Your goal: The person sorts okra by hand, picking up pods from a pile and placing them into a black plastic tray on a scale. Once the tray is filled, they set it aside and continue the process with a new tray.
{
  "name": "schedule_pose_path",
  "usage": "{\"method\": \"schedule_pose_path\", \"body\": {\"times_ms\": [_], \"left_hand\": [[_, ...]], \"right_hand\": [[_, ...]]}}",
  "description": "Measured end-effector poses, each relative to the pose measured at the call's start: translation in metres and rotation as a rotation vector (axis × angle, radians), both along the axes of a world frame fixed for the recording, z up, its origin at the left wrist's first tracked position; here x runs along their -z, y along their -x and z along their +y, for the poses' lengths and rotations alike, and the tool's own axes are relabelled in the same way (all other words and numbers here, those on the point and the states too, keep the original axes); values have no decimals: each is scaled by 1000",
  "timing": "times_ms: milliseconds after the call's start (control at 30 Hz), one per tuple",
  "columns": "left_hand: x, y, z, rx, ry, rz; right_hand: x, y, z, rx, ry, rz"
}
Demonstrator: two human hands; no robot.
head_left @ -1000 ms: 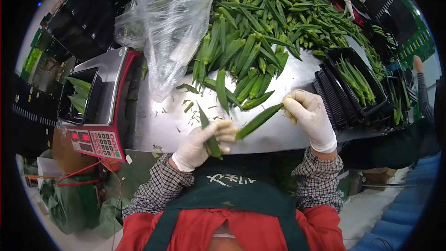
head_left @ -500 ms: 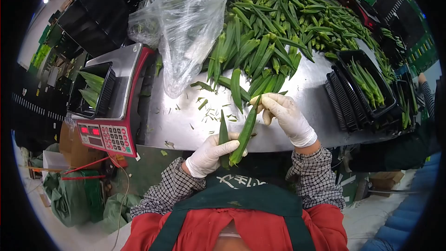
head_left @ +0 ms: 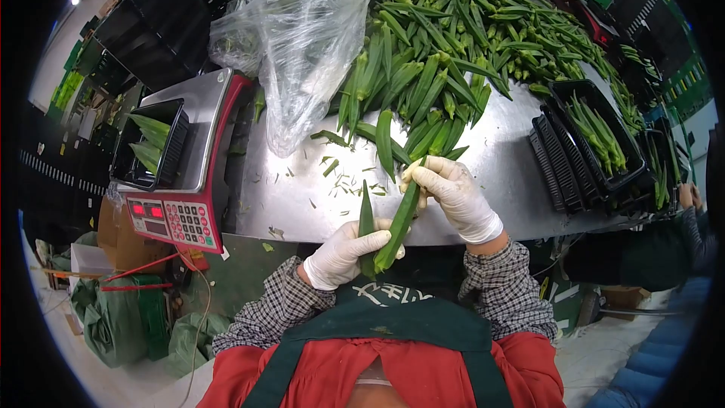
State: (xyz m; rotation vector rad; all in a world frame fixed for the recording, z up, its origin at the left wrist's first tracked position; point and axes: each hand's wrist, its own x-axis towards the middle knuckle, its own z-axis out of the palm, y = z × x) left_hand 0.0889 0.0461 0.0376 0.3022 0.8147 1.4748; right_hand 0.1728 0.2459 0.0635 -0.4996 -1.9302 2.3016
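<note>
My left hand (head_left: pixel 347 253), in a white glove, is closed around two okra pods. One okra pod (head_left: pixel 365 219) points up at its left side; the other okra pod (head_left: pixel 400 230) slants up to the right, its stem end low by my left thumb. My gloved right hand (head_left: pixel 445 189) pinches the upper tip of that slanted pod. Both hands are over the near edge of the metal table (head_left: pixel 291 204). Just beyond them lie small green trimmings (head_left: pixel 343 183) and the front of a big heap of okra (head_left: pixel 453 53).
At left a red scale (head_left: pixel 181 215) carries a black tray (head_left: pixel 170 143) with a few pods. A clear plastic bag (head_left: pixel 302 53) lies behind. Stacked black trays (head_left: pixel 555 162) stand at right, the top one holding okra. Another person's hand (head_left: pixel 689 196) shows far right.
My right hand has shifted slightly left and down, still at the slanted pod's tip. My left hand keeps both pods. Beyond the heap, another person's gloved hand has moved.
</note>
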Motion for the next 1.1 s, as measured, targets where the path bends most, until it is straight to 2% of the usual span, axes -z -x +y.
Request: {"method": "schedule_pose_path", "body": {"times_ms": [100, 267, 367, 533, 667, 767, 867, 900, 1000, 1033, 1100], "left_hand": [[3, -1, 0, 24, -33, -63], [13, -1, -1, 32, -75, -170], [6, -4, -1, 4, 14, -126], [7, -6, 1, -34, -26, -80], [-2, 3, -8, -123, -102, 72], [-14, 20, -29, -407, -104, 168], [-21, 41, -47, -628, -58, 341], [-22, 47, -51, -651, -42, 382], [-26, 62, -56, -680, -5, 409], [-27, 66, -55, -682, 2, 401], [-26, 75, -50, -680, 11, 381]], "right_hand": [[10, 1, -2, 39, -55, 3], [15, 0, -1, 67, 96, 51], [13, -1, -3, 66, 120, 59], [11, 1, -6, 19, 78, 63], [-2, 21, -11, -15, -95, 101], [-16, 54, -13, 50, -229, 113], [-8, 95, -34, 50, -83, 105], [-3, 111, -43, 77, 106, 60], [27, 155, -66, 168, 429, -35], [30, 168, -75, 288, 573, -5], [37, 185, -77, 248, 589, 20]]}}
